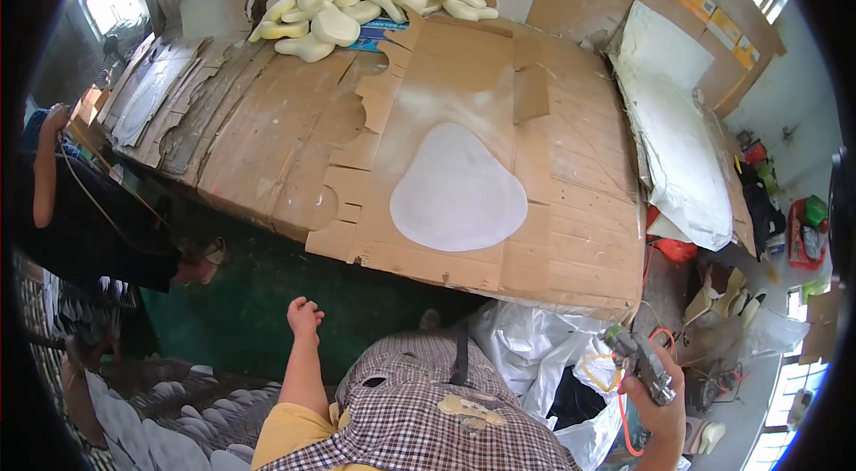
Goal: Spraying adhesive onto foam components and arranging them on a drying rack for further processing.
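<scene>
Spray gun (644, 366): metallic, clamped in right hand (658, 413), off the near right corner of the cardboard (580, 177).
Left hand (305, 317): bare, fingers loosely curled, well apart from the right.
Panel (459, 190): white, rounded triangle, flat on the cardboard.
Curved pieces (335, 25): cream, heaped far left.

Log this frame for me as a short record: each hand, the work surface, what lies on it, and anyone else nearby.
Left hand: nothing visible in it, fingers loosely curled
Right hand: holding a metal spray gun
Work surface: table covered in brown cardboard
Nearer side: flat white rounded-triangular piece
Far side: heap of cream curved pieces
Other person: partly visible at far left, one bare arm showing
</scene>
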Available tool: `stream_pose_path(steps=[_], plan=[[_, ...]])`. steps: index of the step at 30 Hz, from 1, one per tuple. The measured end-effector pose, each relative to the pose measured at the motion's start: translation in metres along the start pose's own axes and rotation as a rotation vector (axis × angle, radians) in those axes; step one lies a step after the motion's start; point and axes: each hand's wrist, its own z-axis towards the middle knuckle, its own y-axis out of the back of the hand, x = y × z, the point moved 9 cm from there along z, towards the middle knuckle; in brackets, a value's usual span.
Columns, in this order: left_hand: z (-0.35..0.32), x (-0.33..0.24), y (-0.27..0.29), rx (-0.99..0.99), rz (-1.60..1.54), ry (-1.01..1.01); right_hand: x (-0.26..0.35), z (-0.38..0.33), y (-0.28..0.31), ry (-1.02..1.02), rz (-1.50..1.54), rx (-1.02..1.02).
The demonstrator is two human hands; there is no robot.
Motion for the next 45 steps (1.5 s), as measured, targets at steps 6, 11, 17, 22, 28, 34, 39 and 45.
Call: stream_pose_path(steps=[6,11,17,22,28,34,39,45], plan=[[-0.017,-0.063,-0.029,0.042,-0.072,-0.138,0.011,0.024,-0.046,0.013,0.171,0.176],[-0.028,-0.082,-0.064,0.131,-0.055,-0.201,0.029,0.060,-0.059,0.102,0.252,0.060],[-0.033,-0.087,-0.089,0.231,0.010,-0.216,0.028,0.068,-0.038,0.117,0.221,-0.066],[-0.027,-0.091,-0.107,0.253,0.047,-0.245,0.012,0.049,-0.016,0.028,0.150,-0.125],[0.014,-0.103,-0.142,0.260,0.226,-0.509,0.005,0.029,-0.008,-0.041,0.026,-0.004],[-0.011,-0.148,-0.217,0.257,0.602,-0.743,0.030,0.061,-0.029,0.081,0.134,0.047],[-0.031,-0.155,-0.260,0.315,0.821,-0.674,0.033,0.079,-0.022,0.122,0.113,0.081],[-0.036,-0.156,-0.281,0.195,1.026,-0.732,0.013,0.085,-0.026,-0.005,-0.049,0.204]])
